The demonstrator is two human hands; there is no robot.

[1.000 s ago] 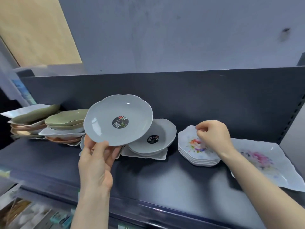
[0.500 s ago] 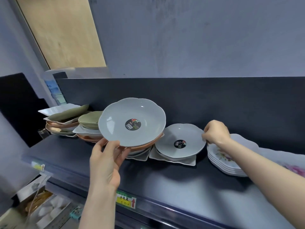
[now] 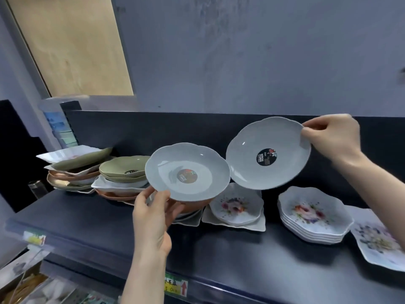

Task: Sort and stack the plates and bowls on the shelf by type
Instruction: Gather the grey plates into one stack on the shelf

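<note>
SORTING THE SHELF: A person's left grip (image 3: 153, 218) holds a grey scalloped plate (image 3: 187, 174) by its near rim, thumb on top and fingers underneath, roughly level above the dark shelf (image 3: 219, 255). The right grip (image 3: 333, 139) pinches the right-hand rim of a second grey plate (image 3: 268, 153), which is raised higher and tilted with its face to the camera. Whether the two rims touch where they meet cannot be told. The round black stickers (image 3: 265, 157) at the plates' centres are too blurred to read. The first plate hides most of a brown bowl (image 3: 192, 206) and the dishes beneath it. Below the second, a floral plate (image 3: 236, 205) lies in a square white dish (image 3: 252, 227), and near it stands a stack of floral plates (image 3: 313, 216). A floral platter (image 3: 377, 238) is cut off at the right edge. At left, green bowls (image 3: 125, 167) top one pile. The lower pieces of a mixed pile (image 3: 72, 170) beside them are hard to tell apart.
</note>
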